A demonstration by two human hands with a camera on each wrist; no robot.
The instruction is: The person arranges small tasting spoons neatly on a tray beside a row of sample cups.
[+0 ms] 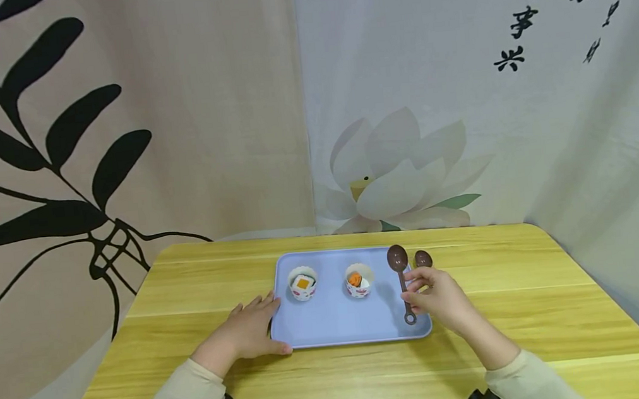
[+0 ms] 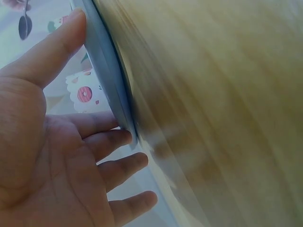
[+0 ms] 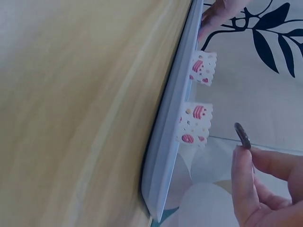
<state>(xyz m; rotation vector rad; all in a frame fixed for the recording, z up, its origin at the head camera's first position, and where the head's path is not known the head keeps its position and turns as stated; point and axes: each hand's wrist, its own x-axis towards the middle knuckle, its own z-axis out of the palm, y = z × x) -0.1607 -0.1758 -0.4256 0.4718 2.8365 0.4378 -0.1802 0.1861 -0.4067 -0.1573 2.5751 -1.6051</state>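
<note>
My right hand [image 1: 442, 296] pinches the handle of a brown spoon [image 1: 397, 259] over the right end of a light blue tray [image 1: 336, 328]. In the right wrist view the handle's ringed end [image 3: 242, 135] sticks out past thumb and forefinger. At the tray's left side my left hand [image 1: 248, 332] rests with fingers spread, thumb at the near corner. Its palm [image 2: 52, 156] faces the tray's rim in the left wrist view. On the tray stand two patterned paper cups: the left cup [image 1: 303, 295] has a white and yellow piece in it, the right cup [image 1: 358, 291] an orange and white one.
A second brown spoon [image 1: 423, 258] lies just beyond my right hand, its handle hidden. All of this is on a yellow wood-grain table [image 1: 335, 382]. Behind the table's far edge hangs a printed curtain [image 1: 234, 137] with leaves, a lotus and black characters.
</note>
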